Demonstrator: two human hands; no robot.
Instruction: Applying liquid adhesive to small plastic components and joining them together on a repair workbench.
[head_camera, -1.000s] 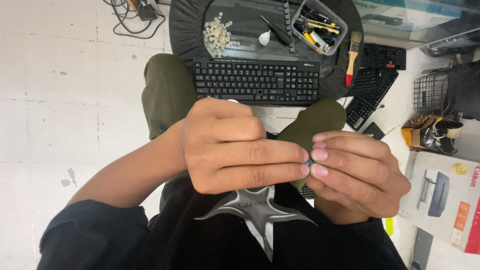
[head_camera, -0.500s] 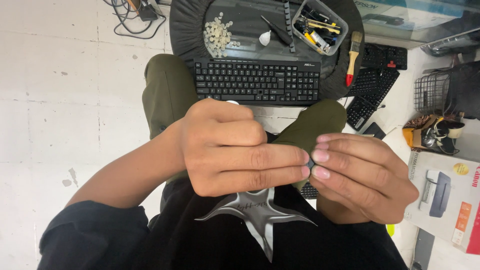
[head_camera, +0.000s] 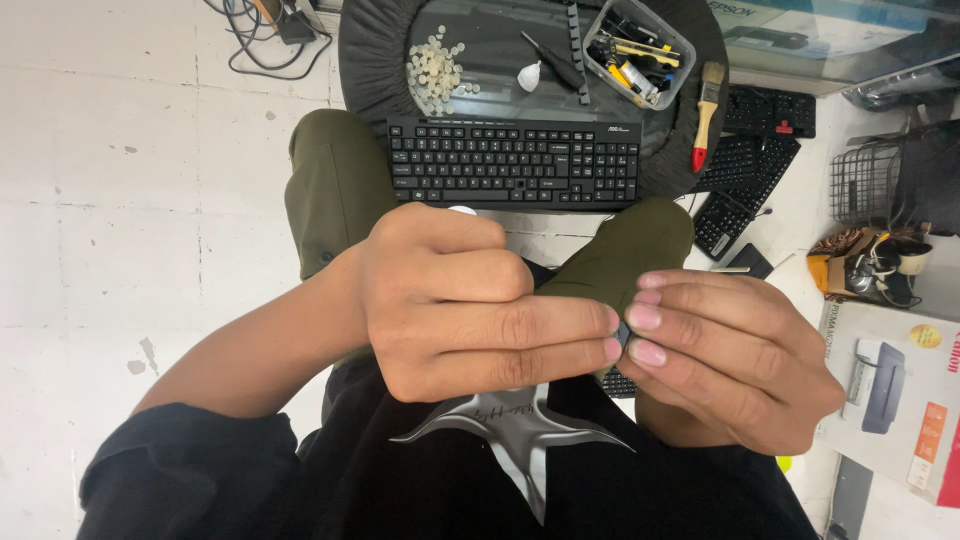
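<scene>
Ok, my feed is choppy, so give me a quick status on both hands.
Left hand and right hand meet fingertip to fingertip, pinching a small dark piece, mostly hidden. Black keyboard beyond the knees, untouched.

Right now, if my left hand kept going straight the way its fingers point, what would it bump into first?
Your left hand points sideways at your right hand; their fingertips nearly meet around something small and dark, so it would probably hit those fingers first.

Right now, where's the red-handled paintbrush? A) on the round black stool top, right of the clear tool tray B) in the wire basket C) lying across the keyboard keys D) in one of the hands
A: the paintbrush lies on the round black stool top, just right of the clear tool tray and beyond the right end of the keyboard, held by neither hand.
</scene>
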